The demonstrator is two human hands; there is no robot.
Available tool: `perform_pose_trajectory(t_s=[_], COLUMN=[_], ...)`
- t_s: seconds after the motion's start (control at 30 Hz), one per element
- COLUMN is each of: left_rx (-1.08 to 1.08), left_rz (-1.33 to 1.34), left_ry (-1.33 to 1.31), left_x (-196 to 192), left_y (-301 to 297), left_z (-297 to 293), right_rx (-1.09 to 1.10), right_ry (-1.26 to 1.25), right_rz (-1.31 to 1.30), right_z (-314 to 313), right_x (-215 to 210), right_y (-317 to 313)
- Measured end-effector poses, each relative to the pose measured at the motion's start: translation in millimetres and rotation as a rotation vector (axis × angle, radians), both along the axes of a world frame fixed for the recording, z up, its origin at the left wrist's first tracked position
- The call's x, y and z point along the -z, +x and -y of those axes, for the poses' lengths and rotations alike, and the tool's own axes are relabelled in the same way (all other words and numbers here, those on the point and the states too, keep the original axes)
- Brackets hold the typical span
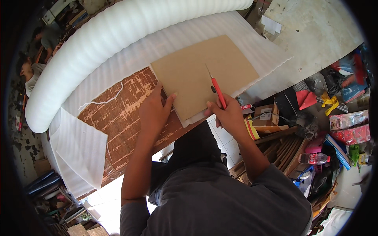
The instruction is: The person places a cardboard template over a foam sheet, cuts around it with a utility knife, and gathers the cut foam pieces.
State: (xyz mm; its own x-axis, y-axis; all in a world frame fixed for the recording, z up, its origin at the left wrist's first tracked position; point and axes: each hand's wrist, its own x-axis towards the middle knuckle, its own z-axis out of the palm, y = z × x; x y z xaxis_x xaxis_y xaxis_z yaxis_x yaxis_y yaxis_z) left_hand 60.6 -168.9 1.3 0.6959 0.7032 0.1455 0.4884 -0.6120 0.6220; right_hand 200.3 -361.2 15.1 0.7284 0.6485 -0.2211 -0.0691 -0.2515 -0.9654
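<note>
Dark shirt [224, 200] nearest, right hand [229, 115] holds red cutter [218, 93] over brown board [187, 80].

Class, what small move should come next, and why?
Probably bring the red utility knife to the near edge of the brown cardboard: the right hand holds the knife blade-out, the left hand touches the cardboard, and white foam sheet shows past that edge.

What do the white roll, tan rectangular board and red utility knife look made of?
White roll: likely polyethylene foam, matte; soft, puffy ribs suggest it.
Tan rectangular board: cardboard or thin fibreboard, can't tell which; flat, matte, uniform colour.
Red utility knife: handle probably plastic, judging by its even red; slim blade likely steel.
</note>
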Motion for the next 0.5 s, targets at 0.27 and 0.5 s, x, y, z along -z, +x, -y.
perform_pose_trajectory(t_s=[0.27,0.5], left_rx=[-0.002,0.005], left_rz=[0.006,-0.076], left_ry=[-0.01,-0.022], left_x=[-1.3,-10.1], left_y=[2.0,0.8], left_z=[2.4,1.9], right_rx=[-0.047,0.37], right_ry=[-0.041,-0.168], right_rz=[-0.05,0.691], right_z=[5.7,30.5], right_x=[-9.8,-13.6], right_y=[13.9,108.5])
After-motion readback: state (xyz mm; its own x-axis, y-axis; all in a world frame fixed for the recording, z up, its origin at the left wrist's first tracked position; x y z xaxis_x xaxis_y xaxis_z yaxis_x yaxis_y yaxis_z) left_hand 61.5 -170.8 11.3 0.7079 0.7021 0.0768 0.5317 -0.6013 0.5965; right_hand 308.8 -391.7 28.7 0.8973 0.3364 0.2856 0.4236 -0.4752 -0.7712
